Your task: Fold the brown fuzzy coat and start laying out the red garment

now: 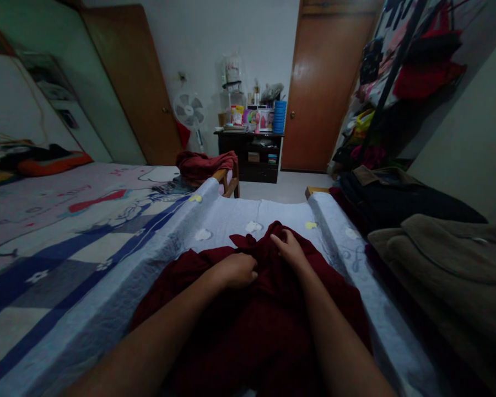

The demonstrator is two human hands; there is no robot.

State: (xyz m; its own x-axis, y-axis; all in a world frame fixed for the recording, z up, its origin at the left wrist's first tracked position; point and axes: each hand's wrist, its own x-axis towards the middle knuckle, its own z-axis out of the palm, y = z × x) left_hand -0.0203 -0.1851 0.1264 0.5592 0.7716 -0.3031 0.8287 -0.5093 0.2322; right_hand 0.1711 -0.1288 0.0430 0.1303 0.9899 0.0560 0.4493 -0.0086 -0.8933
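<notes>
A dark red garment lies spread in front of me on a pale blue cover with cloud patches. Its far edge is bunched up between my hands, with a small flap of cloth standing up there. My left hand is closed on the garment's cloth, left of the bunched part. On the right side of that bunch, my right hand pinches the cloth between thumb and fingers. The near part of the garment runs beneath both forearms, in shadow, so its shape there is hard to make out.
To the left is a bed with a patterned blanket. A reddish cloth hangs over a wooden post ahead. Folded dark clothes and a brown folded garment are stacked at right. Farther off stand a fan and a dark cabinet.
</notes>
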